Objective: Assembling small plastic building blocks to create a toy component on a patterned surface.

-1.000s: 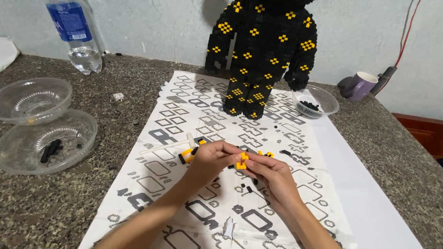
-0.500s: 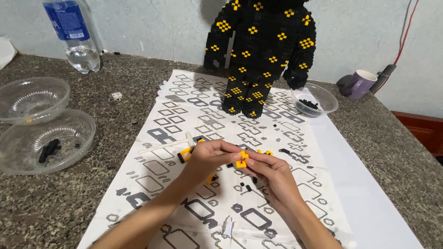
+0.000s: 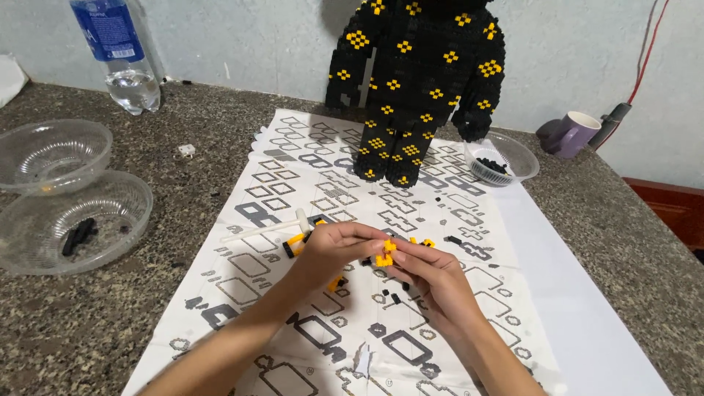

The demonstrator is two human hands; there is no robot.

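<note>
Both hands together over the sheet [image 3: 469, 220], fingertips meeting on a small yellow block piece [image 3: 383, 254]. Left hand [image 3: 334, 249] pinching it from the left, right hand [image 3: 433, 275] pinching from the right, piece held just above the paper, near its middle. Probably light as anything, stiff plastic, but tiny and likely quick to slip or snap apart at the joins; best gripped by the flat sides with fingertips, not by the studs. Just beside the left hand, a white tool [image 3: 268, 229] lying on the sheet, and a yellow-and-black piece [image 3: 295, 243] touching its end. A few loose black bits scattered near the hands, too small to count surely. Behind, one tall black figure [image 3: 414, 81] with yellow spots, standing upright on the sheet's far end. Bowls: three clear ones, two [image 3: 70, 187] overlapping at the left, the nearer holding some black bits, and one bowl [image 3: 502, 155] right of the figure with black bits too. One bottle [image 3: 117, 51] far left, one purple mug [image 3: 572, 133] far right, all on a speckled counter [image 3: 88, 323].
</note>
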